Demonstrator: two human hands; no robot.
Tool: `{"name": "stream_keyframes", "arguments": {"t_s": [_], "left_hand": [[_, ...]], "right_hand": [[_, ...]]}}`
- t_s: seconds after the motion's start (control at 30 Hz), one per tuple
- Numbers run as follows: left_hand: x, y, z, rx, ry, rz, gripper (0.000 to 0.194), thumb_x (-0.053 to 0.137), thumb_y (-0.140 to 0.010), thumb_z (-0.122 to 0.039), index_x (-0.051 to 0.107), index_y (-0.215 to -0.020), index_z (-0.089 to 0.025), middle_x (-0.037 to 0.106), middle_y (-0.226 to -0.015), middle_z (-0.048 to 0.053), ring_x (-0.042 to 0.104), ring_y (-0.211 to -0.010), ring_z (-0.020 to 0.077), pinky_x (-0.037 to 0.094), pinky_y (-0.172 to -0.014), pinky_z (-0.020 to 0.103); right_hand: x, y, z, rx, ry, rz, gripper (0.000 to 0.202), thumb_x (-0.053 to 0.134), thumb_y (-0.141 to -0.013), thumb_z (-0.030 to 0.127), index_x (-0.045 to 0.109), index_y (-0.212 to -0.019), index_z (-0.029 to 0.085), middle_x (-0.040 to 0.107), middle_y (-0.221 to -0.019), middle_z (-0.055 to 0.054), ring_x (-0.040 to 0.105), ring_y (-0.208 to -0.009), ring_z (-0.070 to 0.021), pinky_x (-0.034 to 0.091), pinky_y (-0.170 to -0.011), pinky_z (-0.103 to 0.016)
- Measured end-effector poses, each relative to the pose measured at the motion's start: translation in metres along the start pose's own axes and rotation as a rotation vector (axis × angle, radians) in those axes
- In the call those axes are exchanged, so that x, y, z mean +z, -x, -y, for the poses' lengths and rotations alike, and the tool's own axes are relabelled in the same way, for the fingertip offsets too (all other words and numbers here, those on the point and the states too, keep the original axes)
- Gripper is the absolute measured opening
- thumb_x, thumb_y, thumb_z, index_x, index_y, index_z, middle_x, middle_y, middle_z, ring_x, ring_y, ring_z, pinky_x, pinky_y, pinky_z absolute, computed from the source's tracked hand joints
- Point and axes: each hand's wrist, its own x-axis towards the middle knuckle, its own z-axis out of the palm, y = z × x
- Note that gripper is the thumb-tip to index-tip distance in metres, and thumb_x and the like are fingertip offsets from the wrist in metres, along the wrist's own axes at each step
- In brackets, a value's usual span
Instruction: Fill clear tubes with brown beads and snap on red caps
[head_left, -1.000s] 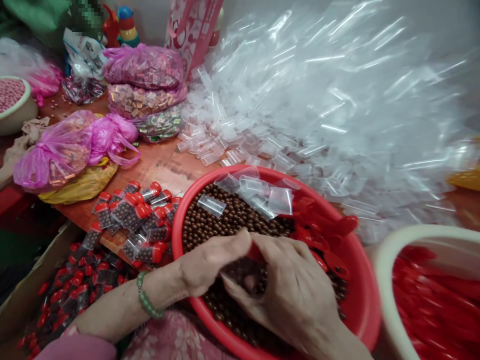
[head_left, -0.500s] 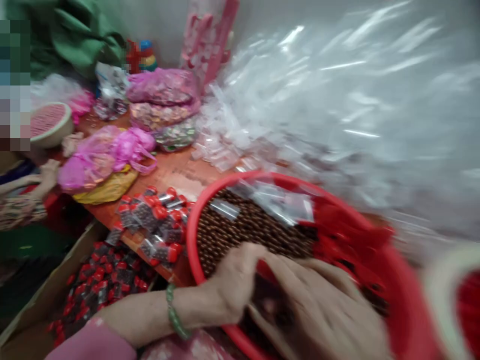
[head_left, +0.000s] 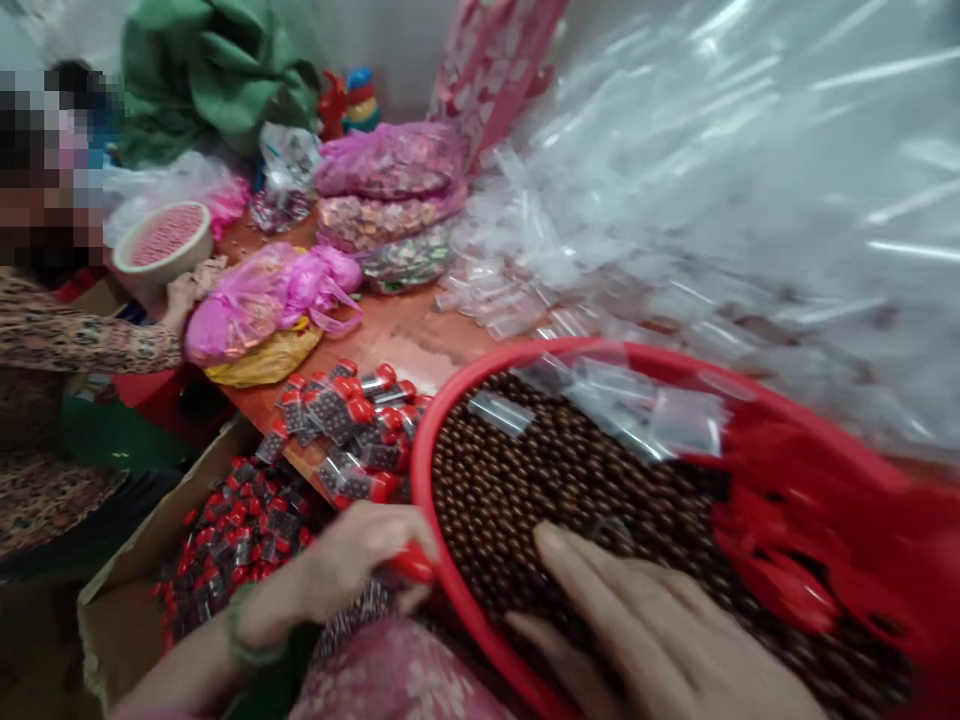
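Note:
A big red basin [head_left: 427, 470] is filled with glossy dark brown balls [head_left: 495, 500], seemingly candies. My right hand [head_left: 637, 620] is over the balls, fingers stretched and thumb apart, holding nothing I can see. Left of the basin's rim, my left hand [head_left: 360, 560], with a green bangle at the wrist, is closed around a small red-capped bottle [head_left: 411, 564]; its body is mostly hidden by my fingers. Clear plastic sleeves [head_left: 630, 395] lie on the balls at the back of the basin. Red plastic pieces [head_left: 795, 590] rest on its right side.
Filled red-capped bottles [head_left: 345, 420] lie on the orange table [head_left: 397, 325], and more fill a cardboard box [head_left: 112, 610] below. Pink bags [head_left: 247, 300], a bowl of pink balls [head_left: 165, 240] and heaped clear sleeves [head_left: 517, 260] stand behind. Another person's arm [head_left: 90, 325] reaches in from the left.
My hands have parted: the left has moved left out of the basin with a red-capped bottle, while the right stays over the balls, its fingers spread. The view has shifted left.

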Motion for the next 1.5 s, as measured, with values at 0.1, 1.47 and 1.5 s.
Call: {"name": "stream_keyframes", "arguments": {"t_s": [0.1,1.47,1.5], "left_hand": [[-0.048,0.031,0.019,-0.087,-0.126,-0.164,0.049,0.045,-0.09,-0.059,0.059,-0.071,-0.016,0.055,-0.057,0.001,0.048,-0.051,0.0128,0.039,-0.055,0.024],[0.062,-0.094,0.0,0.406,-0.839,0.207,0.027,0.037,-0.091,-0.011,0.055,-0.111,-0.012,0.066,-0.108,0.014,0.063,-0.101,0.0259,0.052,-0.092,0.042],[0.061,-0.095,-0.001,0.404,-0.854,0.197,0.026,0.037,-0.091,-0.012,0.055,-0.109,-0.013,0.066,-0.106,0.014,0.063,-0.099,0.0255,0.052,-0.09,0.042]], "right_hand": [[-0.006,0.022,-0.014,0.231,0.062,0.048,0.03,0.049,-0.098,0.027,0.059,-0.124,0.016,0.074,-0.105,-0.013,0.071,-0.087,-0.0257,0.056,-0.077,-0.042],[-0.018,-0.012,-0.033,0.751,-0.693,-0.076,0.011,0.067,-0.087,0.025,0.058,-0.081,0.022,0.065,-0.081,-0.002,0.064,-0.073,-0.0158,0.055,-0.064,-0.028],[-0.017,-0.012,-0.034,0.737,-0.691,-0.078,0.013,0.066,-0.088,0.024,0.056,-0.079,0.022,0.064,-0.081,-0.002,0.063,-0.074,-0.0158,0.055,-0.066,-0.028]]}}
